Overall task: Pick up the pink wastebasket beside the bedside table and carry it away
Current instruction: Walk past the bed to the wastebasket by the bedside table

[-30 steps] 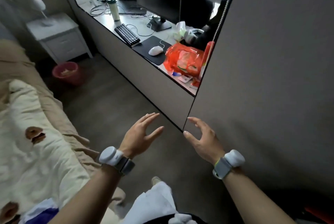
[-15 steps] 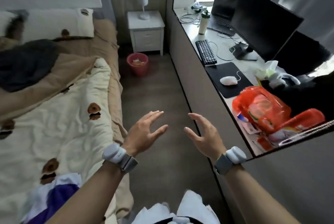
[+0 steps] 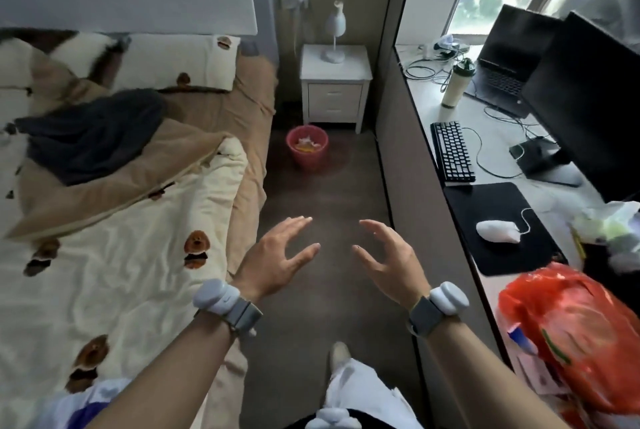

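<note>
The pink wastebasket (image 3: 307,148) stands on the dark floor in front of the white bedside table (image 3: 334,85), between the bed and the desk partition. Paper and orange scraps lie inside it. My left hand (image 3: 277,257) and my right hand (image 3: 389,257) float side by side over the floor, well short of the basket. Both hands have spread, curved fingers and hold nothing.
A bed (image 3: 114,207) with a cream quilt runs along the left. On the right, a grey partition (image 3: 408,186) fronts a desk with a keyboard (image 3: 452,151), mouse (image 3: 498,231), monitor (image 3: 588,99) and orange bag (image 3: 575,335). A narrow floor aisle leads to the basket.
The view has swung left, so the wastebasket now lies straight ahead and looks nearer. My hands stay raised and empty in front of me, a little closer together.
</note>
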The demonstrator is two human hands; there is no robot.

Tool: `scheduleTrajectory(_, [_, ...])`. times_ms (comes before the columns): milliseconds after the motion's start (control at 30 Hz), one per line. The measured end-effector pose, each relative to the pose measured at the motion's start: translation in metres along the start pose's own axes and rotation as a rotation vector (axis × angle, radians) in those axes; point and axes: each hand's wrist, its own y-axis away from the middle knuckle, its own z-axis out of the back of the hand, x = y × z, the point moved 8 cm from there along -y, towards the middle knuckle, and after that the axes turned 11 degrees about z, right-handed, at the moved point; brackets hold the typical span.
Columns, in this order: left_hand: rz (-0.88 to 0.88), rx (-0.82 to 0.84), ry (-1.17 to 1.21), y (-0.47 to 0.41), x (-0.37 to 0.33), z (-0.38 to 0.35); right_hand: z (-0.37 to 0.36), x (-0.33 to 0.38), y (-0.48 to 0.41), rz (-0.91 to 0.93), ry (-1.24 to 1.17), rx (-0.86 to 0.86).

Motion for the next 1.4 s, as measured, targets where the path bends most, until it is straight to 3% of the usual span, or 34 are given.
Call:
scheduleTrajectory(233, [0.054,-0.065,0.015,-0.102,-0.027,0.026,0.023,-0.038,-0.113,0.018,-0.001,0.068])
scheduleTrajectory(633, [0.124,-0.089,0.063,-0.278,0.013,0.063,-0.007,-0.087,-0.297,-0.018,0.008,0.070])
scheduleTrajectory(1000, [0.126,-0.046,0.098,-0.470,0.054,0.134,-0.040,-0.093,-0.491,-0.047,0.065,0.053])
scheduleTrajectory(1400, [0.152,0.029,0.059,-0.627,0.073,0.138,-0.058,-0.153,-0.624,-0.102,0.084,0.079])
